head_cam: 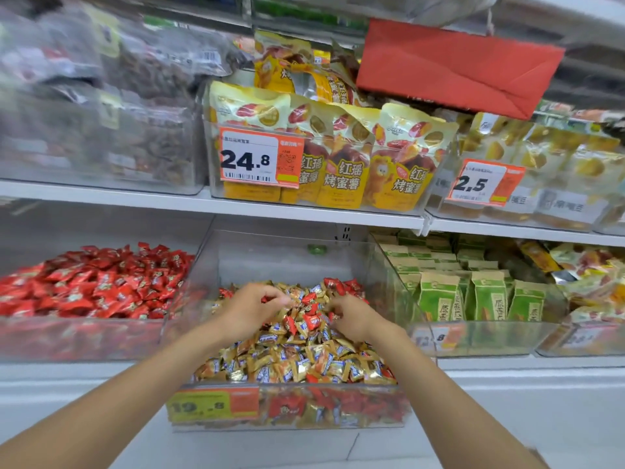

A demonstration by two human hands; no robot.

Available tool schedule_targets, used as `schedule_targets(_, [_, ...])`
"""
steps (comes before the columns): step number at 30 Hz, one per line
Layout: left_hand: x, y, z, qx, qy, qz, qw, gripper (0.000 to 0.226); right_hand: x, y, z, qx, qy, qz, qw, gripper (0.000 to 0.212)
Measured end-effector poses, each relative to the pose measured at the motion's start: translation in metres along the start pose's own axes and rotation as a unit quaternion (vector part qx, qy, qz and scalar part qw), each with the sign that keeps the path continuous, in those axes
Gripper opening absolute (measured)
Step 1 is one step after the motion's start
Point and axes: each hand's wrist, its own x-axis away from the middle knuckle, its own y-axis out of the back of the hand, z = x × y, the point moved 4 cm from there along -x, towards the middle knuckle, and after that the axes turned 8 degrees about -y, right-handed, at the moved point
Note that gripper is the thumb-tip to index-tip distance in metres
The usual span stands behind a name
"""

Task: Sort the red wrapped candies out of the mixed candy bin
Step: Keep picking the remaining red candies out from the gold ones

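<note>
The mixed candy bin (385, 286) is a clear box in the middle of the lower shelf, heaped with gold-wrapped candies (304, 360) and scattered red wrapped candies (313, 320). More red ones lie at its back right (341, 286). My left hand (252, 308) hovers over the pile's back left with fingers curled, and a bit of red wrapper shows between them. My right hand (355, 318) is on the pile's right side, its curled fingertips down among the candies beside a red one. Whether it holds anything is hidden.
A clear bin of only red candies (101, 286) stands directly left of the mixed bin. Green packets (483, 296) fill the bin on the right. A shelf (236, 206) with yellow snack bags and price tags hangs close above. A yellow price label (213, 404) is on the mixed bin's front.
</note>
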Motion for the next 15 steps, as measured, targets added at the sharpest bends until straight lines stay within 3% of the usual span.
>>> schedule_targets(3, [0.001,-0.009,0.004,-0.014,-0.01,0.04,0.999,0.015,-0.002,0.013,-0.006,-0.087,-0.013,-0.044,0.995,0.013])
schedule_targets(5, [0.001,-0.015,0.01,-0.038,0.006,0.065,0.997,0.027,0.003,0.022,-0.008,-0.141,-0.013,-0.062,0.988,0.015])
schedule_targets(8, [-0.002,-0.014,0.012,-0.034,0.001,0.027,0.999,0.014,0.009,0.026,0.001,-0.163,0.014,-0.093,0.982,0.019])
schedule_targets(11, [-0.005,-0.007,0.013,0.017,0.005,-0.041,0.999,0.026,0.008,0.013,0.016,-0.146,0.053,-0.046,0.987,0.014])
schedule_targets(15, [-0.003,-0.003,0.017,0.057,0.038,-0.079,0.994,0.023,0.011,-0.015,0.026,-0.058,0.069,0.073,0.993,0.036])
